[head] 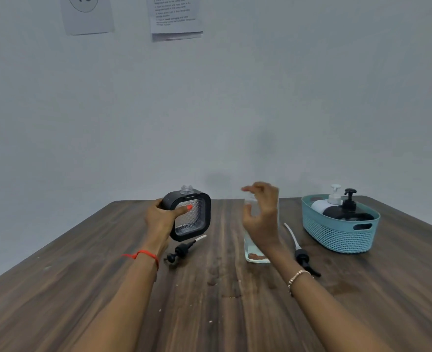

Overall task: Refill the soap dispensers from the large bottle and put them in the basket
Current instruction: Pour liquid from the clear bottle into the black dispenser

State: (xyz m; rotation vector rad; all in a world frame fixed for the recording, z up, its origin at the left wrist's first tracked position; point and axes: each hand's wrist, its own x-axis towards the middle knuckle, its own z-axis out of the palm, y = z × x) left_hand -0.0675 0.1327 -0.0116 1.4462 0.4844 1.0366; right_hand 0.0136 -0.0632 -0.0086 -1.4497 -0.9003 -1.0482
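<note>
Head cam: left hand (159, 217) has a firm grip on the square black-framed dispenser (197, 221). Its fingers (158, 203) wrap round the left edge, thumb across the clear textured front, and the neck on top is uncapped. It's tilted, lower corner down by the worktop (210, 313). Right hand (259, 217) hovers in front of the clear large bottle (254, 253), fingers (250, 189) half-curled and spread with nothing in them. They're blurry, so can't tell if they touch the bottle. One black pump (180, 251) lies at 6 o'clock of the square dispenser, and a second pump (302, 257) at 3 o'clock of the bottle. The teal basket (337, 237), at 3 o'clock of the right hand, holds a white dispenser (320, 205) and a black dispenser (347, 212).
</note>
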